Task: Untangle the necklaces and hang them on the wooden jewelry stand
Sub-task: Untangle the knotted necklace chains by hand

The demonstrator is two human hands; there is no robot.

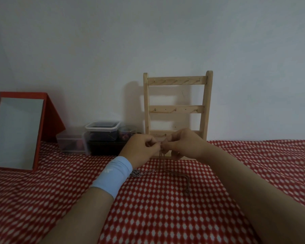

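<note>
The wooden jewelry stand leans against the wall, its rows of small hooks bare. In front of its lowest rail, my left hand and my right hand meet fingertip to fingertip, both pinching a thin necklace chain that hangs down between them. Its lower end trails to the red patterned cloth. A silver chain lies bunched under my left wrist. A darker necklace curves across the cloth to the right, ending in a small pendant.
A red-framed mirror stands propped at the left. Clear plastic boxes with small items sit stacked left of the stand. A pale blue wristband is on my left wrist. The red dotted cloth covers the whole surface.
</note>
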